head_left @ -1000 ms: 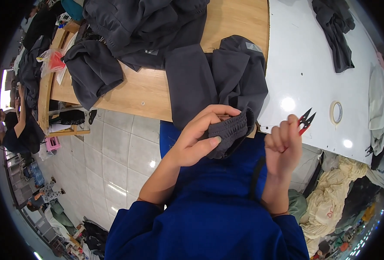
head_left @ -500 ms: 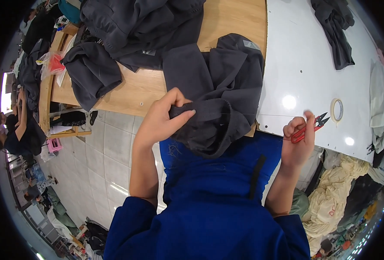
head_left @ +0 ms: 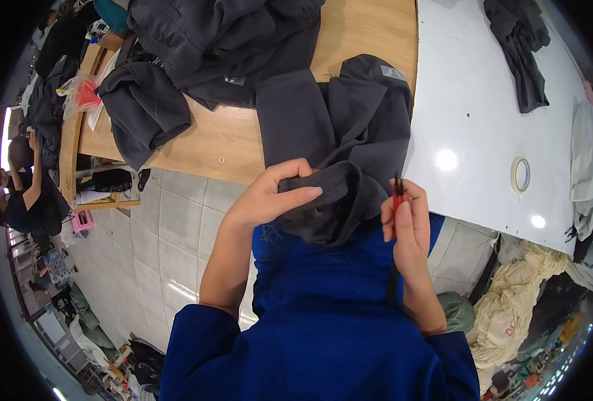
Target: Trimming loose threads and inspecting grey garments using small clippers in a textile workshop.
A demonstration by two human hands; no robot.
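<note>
Head view, garment: dark grey garment [head_left: 340,127], frame centre, draped off the wooden table [head_left: 370,33].
Left hand [head_left: 270,197]: pinching its ribbed cuff [head_left: 330,184].
Right hand [head_left: 407,224]: closed around red snips [head_left: 398,190].
Handling: likely soft, light, floppy; best held at the thick cuff.

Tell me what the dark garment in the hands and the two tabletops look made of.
Dark grey garment: soft matte knit, apparently fleece, with a ribbed cuff. Wooden tabletop: light wood or laminate, faint grain. White tabletop: smooth glossy sheet mirroring lamps.
</note>
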